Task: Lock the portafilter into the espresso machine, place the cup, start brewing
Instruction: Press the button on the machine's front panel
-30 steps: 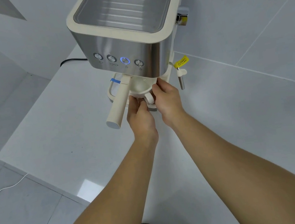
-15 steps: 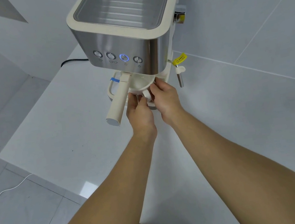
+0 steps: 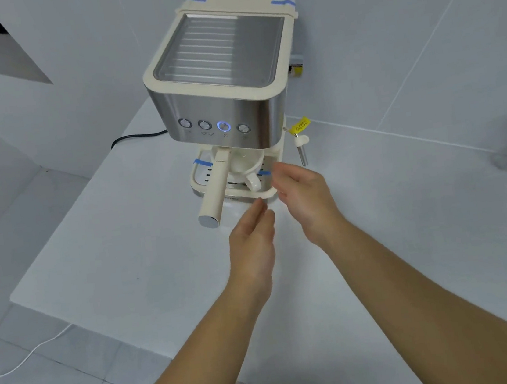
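A cream and steel espresso machine (image 3: 222, 106) stands on the white counter (image 3: 124, 239), one of its front buttons (image 3: 224, 126) lit blue. The portafilter sits under the machine's head, its cream handle (image 3: 214, 193) pointing toward me and to the left. A white cup (image 3: 252, 181) stands on the drip tray (image 3: 199, 179) beneath the portafilter, its handle facing me. My left hand (image 3: 253, 243) is open in front of the tray, holding nothing. My right hand (image 3: 305, 195) is open just right of the cup, apart from it.
The steam wand (image 3: 301, 150) with a yellow tag hangs at the machine's right side. A black power cord (image 3: 137, 137) runs off behind the machine to the left. A white cable (image 3: 26, 357) lies on the tiled floor beyond the counter's left edge.
Both hands have let go of the cup and pulled back toward me, fingers now apart. The cup stays on the drip tray. My view has backed off and risen.
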Action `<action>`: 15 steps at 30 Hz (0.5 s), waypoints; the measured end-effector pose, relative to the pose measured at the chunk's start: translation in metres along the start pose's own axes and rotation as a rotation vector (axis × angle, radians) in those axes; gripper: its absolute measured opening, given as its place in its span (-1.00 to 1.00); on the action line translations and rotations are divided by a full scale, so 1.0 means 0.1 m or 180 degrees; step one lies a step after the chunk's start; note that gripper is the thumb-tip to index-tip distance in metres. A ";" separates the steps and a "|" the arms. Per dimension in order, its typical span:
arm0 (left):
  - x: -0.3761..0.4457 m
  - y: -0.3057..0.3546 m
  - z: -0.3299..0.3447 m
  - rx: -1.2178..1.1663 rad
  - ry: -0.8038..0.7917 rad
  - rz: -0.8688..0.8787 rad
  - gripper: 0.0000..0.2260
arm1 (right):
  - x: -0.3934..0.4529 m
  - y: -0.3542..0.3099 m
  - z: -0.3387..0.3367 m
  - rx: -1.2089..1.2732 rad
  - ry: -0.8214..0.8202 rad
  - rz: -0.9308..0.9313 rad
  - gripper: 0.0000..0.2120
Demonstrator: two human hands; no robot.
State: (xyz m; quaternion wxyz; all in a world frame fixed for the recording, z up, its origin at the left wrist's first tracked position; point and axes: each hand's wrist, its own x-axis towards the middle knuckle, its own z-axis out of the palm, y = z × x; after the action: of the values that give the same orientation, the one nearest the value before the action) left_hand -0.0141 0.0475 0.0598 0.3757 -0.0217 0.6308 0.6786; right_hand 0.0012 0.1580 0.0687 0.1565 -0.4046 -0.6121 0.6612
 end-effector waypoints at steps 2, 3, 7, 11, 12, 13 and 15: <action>-0.15 0.14 -0.11 0.0293 -0.0270 0.0123 -0.67 | -0.13 -0.14 -0.05 -0.0085 0.0063 -0.0138 -0.82; -0.21 0.22 -0.15 0.0448 -0.0397 0.0236 -0.72 | -0.17 -0.21 -0.09 -0.0103 0.0115 -0.0230 -0.74; -0.36 0.69 -0.36 0.1043 -0.0919 0.0921 -0.77 | -0.32 -0.51 -0.17 -0.0263 0.0375 -0.0655 -0.84; -0.27 1.28 -0.62 0.1791 -0.1084 0.1755 -0.75 | -0.37 -0.86 -0.14 -0.0879 0.0707 -0.1292 -0.79; -0.22 1.43 -0.69 0.2004 -0.1045 0.1954 -0.74 | -0.39 -0.95 -0.11 -0.0994 0.0755 -0.1446 -0.78; -0.15 1.56 -0.74 0.2212 -0.0962 0.2179 -0.73 | -0.39 -1.02 -0.08 -0.1147 0.0761 -0.1594 -0.77; 0.01 1.78 -0.81 0.2580 -0.0792 0.2649 -0.76 | -0.38 -1.13 0.00 -0.1697 0.0718 -0.1855 -0.71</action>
State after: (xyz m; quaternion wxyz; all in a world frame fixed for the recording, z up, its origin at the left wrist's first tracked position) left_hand -0.1460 -0.0090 0.1922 0.1276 0.4524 0.7463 0.4712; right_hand -0.0077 0.1539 0.1879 0.2930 -0.3107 -0.8300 0.3588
